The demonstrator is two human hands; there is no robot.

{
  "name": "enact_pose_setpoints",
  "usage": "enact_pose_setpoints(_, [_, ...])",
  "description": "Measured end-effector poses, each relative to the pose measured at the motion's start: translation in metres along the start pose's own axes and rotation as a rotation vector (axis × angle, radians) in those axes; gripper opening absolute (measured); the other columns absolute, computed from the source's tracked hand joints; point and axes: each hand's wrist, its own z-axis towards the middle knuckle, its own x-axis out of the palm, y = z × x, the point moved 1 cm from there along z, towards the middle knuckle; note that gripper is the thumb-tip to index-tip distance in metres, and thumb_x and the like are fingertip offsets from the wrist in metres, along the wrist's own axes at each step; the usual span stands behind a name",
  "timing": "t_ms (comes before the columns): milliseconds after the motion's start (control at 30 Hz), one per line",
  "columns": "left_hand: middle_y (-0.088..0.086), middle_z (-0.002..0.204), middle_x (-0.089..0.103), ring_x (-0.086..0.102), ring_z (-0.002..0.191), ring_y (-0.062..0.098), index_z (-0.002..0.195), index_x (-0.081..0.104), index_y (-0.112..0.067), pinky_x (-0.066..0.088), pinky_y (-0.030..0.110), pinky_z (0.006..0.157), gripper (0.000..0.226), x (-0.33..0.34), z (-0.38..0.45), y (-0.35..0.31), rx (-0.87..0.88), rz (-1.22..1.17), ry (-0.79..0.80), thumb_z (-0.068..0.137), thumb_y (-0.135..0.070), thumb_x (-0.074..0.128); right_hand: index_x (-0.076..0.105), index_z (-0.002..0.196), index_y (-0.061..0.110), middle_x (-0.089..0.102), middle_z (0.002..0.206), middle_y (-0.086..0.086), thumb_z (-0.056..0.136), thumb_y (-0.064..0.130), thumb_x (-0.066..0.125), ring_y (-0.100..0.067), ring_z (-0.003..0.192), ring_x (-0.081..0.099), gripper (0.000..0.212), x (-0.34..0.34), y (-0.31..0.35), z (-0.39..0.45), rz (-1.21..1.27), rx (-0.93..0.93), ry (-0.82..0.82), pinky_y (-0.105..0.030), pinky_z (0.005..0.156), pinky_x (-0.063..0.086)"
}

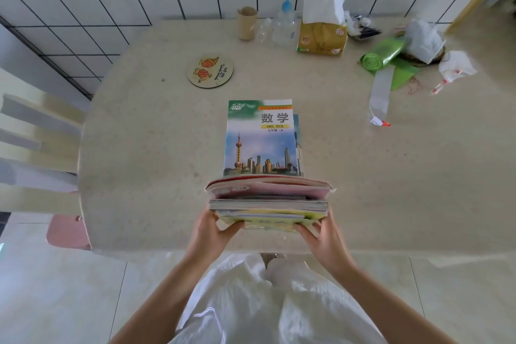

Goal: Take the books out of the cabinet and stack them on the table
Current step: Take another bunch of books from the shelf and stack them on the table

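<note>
Two hands hold one pile of books (268, 205) over the near edge of the table (145, 148). At the pile's left end, the left hand (210, 234) has its fingers curled under the lowest yellow book and its thumb along the side. At the right end, the right hand (325, 240) grips the same way, with its fingers wrapped over the bottom corner. At least four books can be made out in the pile, pink-covered ones on top and yellow below; the exact count cannot be told from the edges.

Just beyond the pile lies one maths book (261, 138) flat on the table, cover up, with the edge of a second book (297, 134) showing under its right side.

Farther ahead and left of the hands sits one round coaster (210, 71). Along the far wall stand one brown cup (246, 24), one pump bottle (284, 22) and one tissue pack (321, 33). Well to the right of the right hand lie one green bag roll (379, 57) and two crumpled white bags (424, 39). One chair (33, 142) stands left of the left hand.
</note>
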Motion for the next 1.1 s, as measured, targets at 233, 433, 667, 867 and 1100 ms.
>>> enact_pose_setpoints(233, [-0.015, 0.095, 0.066, 0.060, 0.081, 0.001, 0.108, 0.069, -0.017, 0.039, -0.004, 0.070, 0.037, -0.006, -0.008, -0.005, 0.027, 0.144, -0.022, 0.073, -0.020, 0.082, 0.051, 0.124, 0.024, 0.059, 0.109, 0.043, 0.079, 0.017, 0.076, 0.011, 0.100, 0.062, 0.052, -0.005, -0.008, 0.000, -0.078, 0.005, 0.044, -0.017, 0.089, 0.051])
enact_pose_setpoints(433, [-0.019, 0.078, 0.068, 0.066, 0.076, 0.007, 0.095, 0.070, -0.022, 0.042, 0.003, 0.064, 0.030, -0.007, 0.003, -0.010, -0.045, 0.067, -0.034, 0.069, -0.018, 0.085, 0.062, 0.114, 0.018, 0.066, 0.101, 0.035, 0.080, 0.009, 0.074, 0.006, 0.096, 0.065, 0.037, -0.013, 0.002, 0.013, -0.039, 0.057, 0.034, -0.019, 0.085, 0.054])
enact_pose_setpoints(667, [-0.009, 0.089, 0.075, 0.072, 0.082, 0.010, 0.101, 0.060, -0.030, 0.058, 0.025, 0.070, 0.051, -0.024, 0.039, -0.044, -0.069, -0.182, 0.019, 0.063, -0.008, 0.087, 0.052, 0.120, 0.024, 0.069, 0.107, 0.012, 0.086, 0.021, 0.068, -0.001, 0.098, 0.067, 0.038, -0.032, 0.040, 0.050, 0.088, 0.103, 0.074, -0.022, 0.083, 0.055])
enact_pose_setpoints(867, [-0.004, 0.093, 0.075, 0.072, 0.080, 0.006, 0.107, 0.061, -0.020, 0.056, 0.019, 0.063, 0.039, -0.028, 0.091, -0.077, -0.201, -0.275, 0.101, 0.074, -0.019, 0.082, 0.058, 0.115, 0.017, 0.067, 0.103, 0.008, 0.088, 0.029, 0.065, -0.007, 0.093, 0.066, 0.030, -0.044, 0.070, 0.105, 0.144, 0.272, 0.044, -0.019, 0.069, 0.055])
enact_pose_setpoints(1100, [-0.002, 0.090, 0.073, 0.071, 0.075, 0.010, 0.102, 0.064, -0.020, 0.053, 0.019, 0.057, 0.025, -0.022, 0.141, -0.085, -0.346, -0.231, 0.142, 0.081, -0.025, 0.077, 0.061, 0.101, 0.019, 0.071, 0.102, -0.005, 0.089, 0.027, 0.065, -0.027, 0.090, 0.069, 0.015, -0.033, 0.068, 0.163, 0.198, 0.596, 0.071, -0.054, 0.079, 0.057])
